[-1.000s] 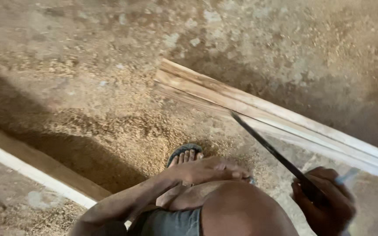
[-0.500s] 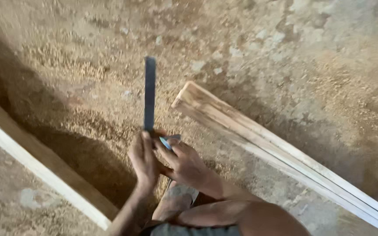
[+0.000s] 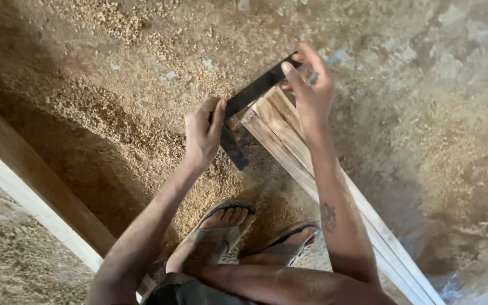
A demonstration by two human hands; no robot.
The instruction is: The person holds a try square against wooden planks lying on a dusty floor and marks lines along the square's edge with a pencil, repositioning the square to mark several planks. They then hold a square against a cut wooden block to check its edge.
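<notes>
My left hand (image 3: pixel 203 131) pinches the corner of a black metal square (image 3: pixel 243 104), fingers closed on it. My right hand (image 3: pixel 310 85) presses its long blade across the end of the wooden planks (image 3: pixel 289 144), which lie on the sawdust-covered floor (image 3: pixel 114 113) beside my sandalled feet (image 3: pixel 221 223).

Both hands hold a black try square (image 3: pixel 244 107) against the end of wooden planks (image 3: pixel 289 141) on a sawdust-strewn floor (image 3: pixel 114 113).
</notes>
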